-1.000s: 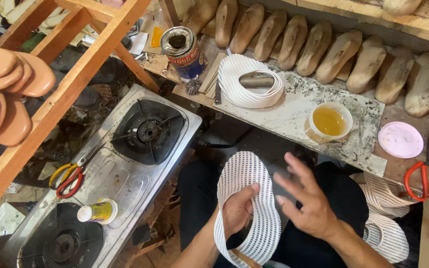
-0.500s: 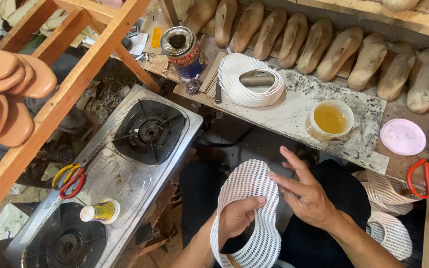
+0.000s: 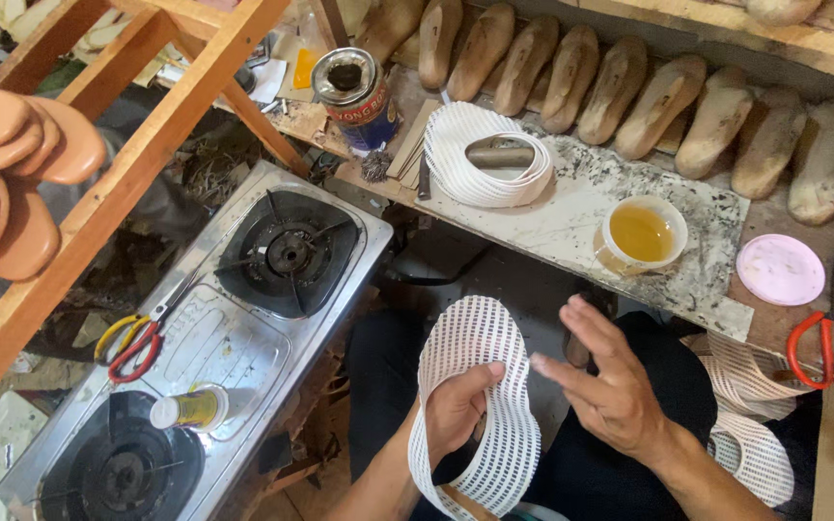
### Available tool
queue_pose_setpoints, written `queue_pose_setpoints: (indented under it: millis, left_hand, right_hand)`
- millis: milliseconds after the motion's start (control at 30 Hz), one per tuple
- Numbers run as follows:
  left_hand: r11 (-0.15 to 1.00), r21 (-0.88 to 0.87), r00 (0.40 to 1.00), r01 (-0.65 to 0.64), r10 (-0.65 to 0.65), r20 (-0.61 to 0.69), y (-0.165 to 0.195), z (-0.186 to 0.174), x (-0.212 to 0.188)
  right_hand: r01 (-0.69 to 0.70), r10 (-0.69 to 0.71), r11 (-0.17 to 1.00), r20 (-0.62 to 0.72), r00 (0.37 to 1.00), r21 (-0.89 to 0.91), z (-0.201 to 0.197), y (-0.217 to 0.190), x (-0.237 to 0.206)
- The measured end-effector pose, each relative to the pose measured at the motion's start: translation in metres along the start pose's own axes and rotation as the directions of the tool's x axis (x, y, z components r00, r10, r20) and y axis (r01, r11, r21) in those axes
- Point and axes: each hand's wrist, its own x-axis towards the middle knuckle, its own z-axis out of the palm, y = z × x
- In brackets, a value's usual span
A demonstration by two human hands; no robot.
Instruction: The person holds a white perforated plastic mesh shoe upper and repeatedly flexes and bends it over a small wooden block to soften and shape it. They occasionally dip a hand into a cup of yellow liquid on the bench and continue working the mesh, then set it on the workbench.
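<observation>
White perforated mesh band (image 3: 480, 405), looped, sits low in the near middle, its long axis running near to far. Left hand (image 3: 460, 410) grips it, fingers curled through the loop. Right hand (image 3: 610, 391), fingers spread, hovers just right.

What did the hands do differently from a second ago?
The right hand drew in closer to the white mesh band, fingers still spread and not gripping it. The left hand kept its hold inside the band's loop. The glue bowl and stove stayed put.
</observation>
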Motion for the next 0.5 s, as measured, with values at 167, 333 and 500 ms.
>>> queue_pose_setpoints:
  millis: [167, 333, 500]
  left_hand:
    - [0.999, -0.027, 0.998, -0.025, 0.023, -0.060, -0.004, -0.003, 0.000]
    - [0.998, 0.010, 0.991, -0.068, 0.069, -0.112, -0.002, -0.003, 0.003]
    - [0.973, 0.228, 0.993, -0.028, 0.053, -0.103, 0.000, -0.001, 0.003]
  right_hand:
    - [0.024, -0.022, 0.999, 0.056, 0.998, -0.030, 0.000, 0.000, -0.001]
    - [-0.208, 0.193, 0.931, 0.077, 0.978, 0.300, 0.007, -0.010, -0.007]
    - [-0.456, 0.389, 0.840, 0.261, 0.884, 0.294, 0.012, -0.018, 0.000]
